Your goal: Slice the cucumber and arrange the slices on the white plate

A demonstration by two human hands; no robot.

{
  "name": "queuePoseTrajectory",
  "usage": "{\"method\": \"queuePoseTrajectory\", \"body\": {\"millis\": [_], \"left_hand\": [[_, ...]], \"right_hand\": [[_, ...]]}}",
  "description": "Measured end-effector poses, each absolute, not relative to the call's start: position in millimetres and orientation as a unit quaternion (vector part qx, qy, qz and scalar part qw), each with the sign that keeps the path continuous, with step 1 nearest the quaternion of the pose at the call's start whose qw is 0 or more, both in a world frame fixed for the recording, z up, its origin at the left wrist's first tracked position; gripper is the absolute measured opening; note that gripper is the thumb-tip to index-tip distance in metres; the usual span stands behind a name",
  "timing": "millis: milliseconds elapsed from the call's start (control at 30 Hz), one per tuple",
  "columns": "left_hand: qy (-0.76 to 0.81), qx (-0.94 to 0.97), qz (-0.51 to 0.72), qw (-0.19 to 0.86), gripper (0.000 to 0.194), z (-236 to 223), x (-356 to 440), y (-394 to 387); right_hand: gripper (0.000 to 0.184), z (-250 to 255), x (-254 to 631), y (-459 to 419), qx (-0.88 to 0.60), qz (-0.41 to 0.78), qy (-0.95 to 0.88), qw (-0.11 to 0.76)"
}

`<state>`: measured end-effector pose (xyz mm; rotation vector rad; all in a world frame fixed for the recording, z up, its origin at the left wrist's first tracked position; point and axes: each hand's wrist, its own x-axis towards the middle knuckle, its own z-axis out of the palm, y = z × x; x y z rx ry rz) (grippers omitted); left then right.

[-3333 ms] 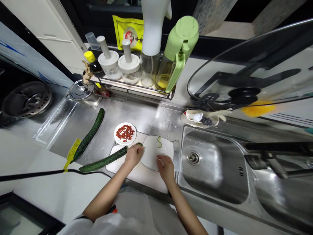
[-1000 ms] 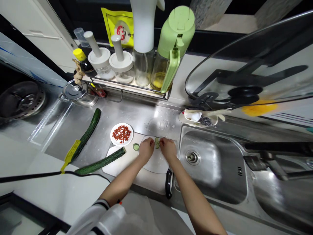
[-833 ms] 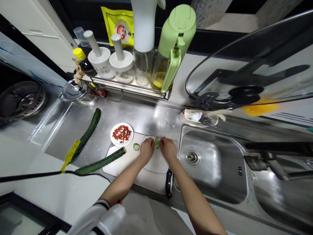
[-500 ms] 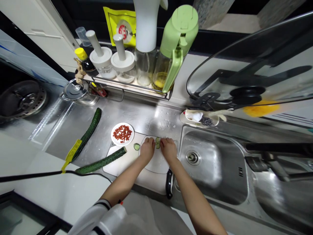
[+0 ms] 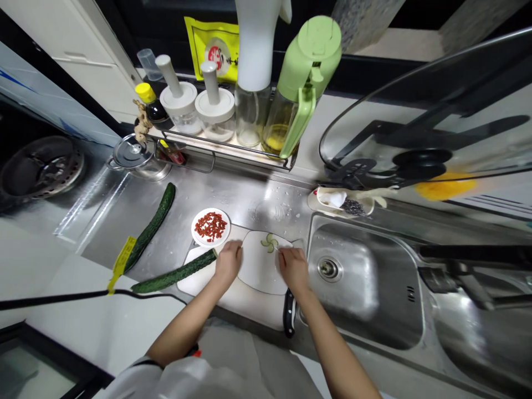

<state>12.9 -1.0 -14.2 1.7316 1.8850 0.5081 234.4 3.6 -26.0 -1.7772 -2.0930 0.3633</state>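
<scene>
On a white plate point(image 5: 261, 274) lie thin cucumber slices point(image 5: 270, 243), set out like a pinwheel near its far edge. My left hand point(image 5: 228, 265) is at the plate's left side, fingers closed downward over the spot where a loose slice lay; what they hold, if anything, is hidden. My right hand point(image 5: 294, 270) is over the plate's right edge with fingers pinched, a thin pale tip showing beside them, too small to name. A cut cucumber point(image 5: 177, 272) rests partly on the cutting board point(image 5: 253, 307), its cut end by my left hand. Right of the plate lies a black-handled knife point(image 5: 288, 313).
A small dish point(image 5: 211, 244) of red dried berries stands behind the board. A whole cucumber point(image 5: 152, 224) lies further left. To the right is the sink point(image 5: 366, 282). A rack point(image 5: 233, 147) with jars and bottles runs along the back; a lidded pot point(image 5: 139, 158) stands at its left.
My left hand has moved left, off the arranged slices to where the loose slice was. My right hand has drawn back slightly to the right, and the pinwheel of slices is uncovered.
</scene>
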Motion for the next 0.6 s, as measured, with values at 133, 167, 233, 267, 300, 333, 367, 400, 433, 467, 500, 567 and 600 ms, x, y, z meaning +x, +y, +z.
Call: {"method": "queuePoseTrajectory", "body": {"millis": [133,167,233,267,300,333,367,400,433,467,500,567,600], "left_hand": [[0.740,0.612,0.142,0.240,0.021,-21,-11,-16],[0.743,0.611,0.135,0.240,0.021,-22,-12,-16],[0.742,0.611,0.130,0.242,0.022,-24,-11,-15],[0.742,0.611,0.130,0.244,0.022,-24,-9,-14],[0.742,0.610,0.129,0.247,0.023,-23,-7,-12],[0.744,0.606,0.127,0.250,0.023,-23,-6,-10],[0.748,0.601,0.123,0.253,0.024,-22,-4,-8],[0.752,0.595,0.120,0.256,0.024,-21,-4,-6],[0.756,0.590,0.117,0.258,0.023,-21,-3,-5],[0.758,0.587,0.116,0.260,0.022,-20,-3,-4],[0.759,0.585,0.115,0.262,0.021,-20,-3,-3],[0.760,0.583,0.113,0.264,0.017,-21,-4,-2],[0.761,0.582,0.113,0.264,0.016,-21,-5,-1]], "right_hand": [[0.023,-28,232,-18,-0.624,0.152,-0.739,0.204],[0.023,-28,230,-23,-0.623,0.157,-0.738,0.207],[0.023,-27,226,-31,-0.618,0.166,-0.739,0.211],[0.023,-26,224,-34,-0.614,0.171,-0.741,0.212],[0.023,-25,222,-37,-0.611,0.176,-0.742,0.212],[0.023,-24,221,-40,-0.610,0.181,-0.743,0.211],[0.023,-24,219,-42,-0.608,0.185,-0.743,0.209],[0.023,-23,218,-44,-0.608,0.188,-0.742,0.208],[0.023,-23,217,-46,-0.608,0.190,-0.742,0.208],[0.022,-22,217,-48,-0.609,0.191,-0.741,0.208],[0.022,-22,216,-49,-0.610,0.191,-0.741,0.207],[0.022,-22,216,-52,-0.612,0.190,-0.740,0.206],[0.022,-22,216,-54,-0.612,0.189,-0.740,0.206]]}}
